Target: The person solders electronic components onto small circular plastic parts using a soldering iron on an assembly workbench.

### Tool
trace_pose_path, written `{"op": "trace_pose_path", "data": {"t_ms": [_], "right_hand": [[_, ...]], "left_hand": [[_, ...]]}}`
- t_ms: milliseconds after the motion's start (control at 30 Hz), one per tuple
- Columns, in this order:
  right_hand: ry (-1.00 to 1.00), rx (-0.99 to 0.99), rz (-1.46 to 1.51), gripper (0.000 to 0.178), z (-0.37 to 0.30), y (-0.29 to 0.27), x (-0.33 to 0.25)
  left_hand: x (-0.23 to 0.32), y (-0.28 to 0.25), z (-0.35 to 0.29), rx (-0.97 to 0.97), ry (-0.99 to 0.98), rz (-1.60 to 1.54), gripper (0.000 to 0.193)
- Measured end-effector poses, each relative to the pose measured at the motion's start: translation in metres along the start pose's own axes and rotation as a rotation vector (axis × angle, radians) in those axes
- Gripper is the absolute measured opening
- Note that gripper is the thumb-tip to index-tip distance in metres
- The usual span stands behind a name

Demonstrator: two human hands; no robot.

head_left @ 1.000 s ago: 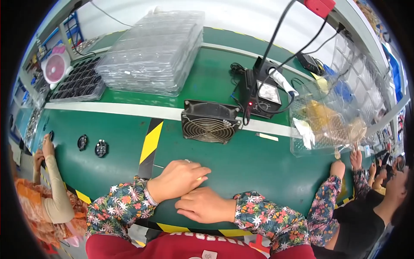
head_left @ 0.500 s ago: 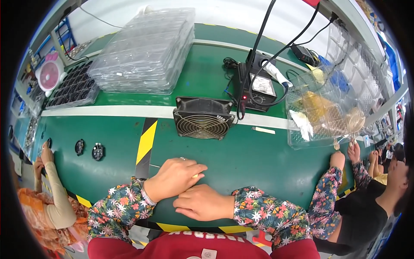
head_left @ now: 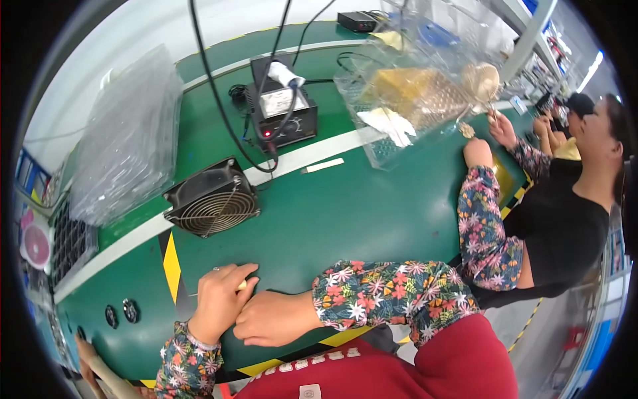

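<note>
My left hand (head_left: 222, 298) is closed over the green bench, fingers bent and the tips drawn together. A small pale yellow piece (head_left: 242, 285) shows at its fingertips; I cannot make out what it is. Against it rests my right hand (head_left: 276, 319), curled with knuckles up, its fingertips hidden underneath. Both wrists lie close to the striped front edge of the bench. Nearest beyond the hands stands a black fan (head_left: 216, 203) with a round wire grille. Two small round black parts, one (head_left: 131, 310) beside the other (head_left: 111, 316), lie farther left.
Clear plastic trays (head_left: 133, 143) are stacked at the back left. A black control box (head_left: 284, 116) with cables and a lit red lamp stands behind the fan. To the right are a transparent tray (head_left: 385, 143) with bags and a co-worker's hand (head_left: 478, 153). Another person's hand (head_left: 83, 349) is far left.
The view has swung to the right and tilted, so the bench things sit farther left. My hands stay together, still closed. The co-worker on the right shows more fully.
</note>
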State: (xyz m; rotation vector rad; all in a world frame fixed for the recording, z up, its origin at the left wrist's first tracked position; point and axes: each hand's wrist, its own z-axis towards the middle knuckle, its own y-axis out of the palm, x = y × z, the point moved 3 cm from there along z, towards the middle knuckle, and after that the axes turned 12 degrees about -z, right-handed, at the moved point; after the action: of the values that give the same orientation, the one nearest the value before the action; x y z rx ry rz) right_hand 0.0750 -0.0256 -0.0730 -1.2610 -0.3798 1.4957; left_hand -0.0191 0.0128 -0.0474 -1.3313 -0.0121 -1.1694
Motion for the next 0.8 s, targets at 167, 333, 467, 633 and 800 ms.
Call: {"op": "trace_pose_path", "data": {"t_ms": [167,333,467,633,800], "right_hand": [[-0.005,-0.038,-0.009,0.014,0.0,0.007,0.003],[0.012,0.009,0.049,0.013,0.003,0.003,-0.005],[-0.073,-0.051,0.047,0.014,0.006,0.007,-0.005],[0.018,-0.063,-0.037,0.011,0.001,-0.002,-0.008],[0.047,-0.086,-0.024,0.01,0.004,-0.007,-0.014]], "left_hand": [[0.0,0.001,0.001,-0.008,-0.018,-0.015,0.02],[-0.003,-0.001,-0.006,0.011,-0.004,-0.04,0.019],[-0.013,0.001,-0.013,0.03,0.037,-0.015,0.016],[-0.008,0.003,-0.014,0.075,0.062,0.168,0.013],[-0.006,-0.004,-0.024,0.081,0.002,0.315,0.014]]}}
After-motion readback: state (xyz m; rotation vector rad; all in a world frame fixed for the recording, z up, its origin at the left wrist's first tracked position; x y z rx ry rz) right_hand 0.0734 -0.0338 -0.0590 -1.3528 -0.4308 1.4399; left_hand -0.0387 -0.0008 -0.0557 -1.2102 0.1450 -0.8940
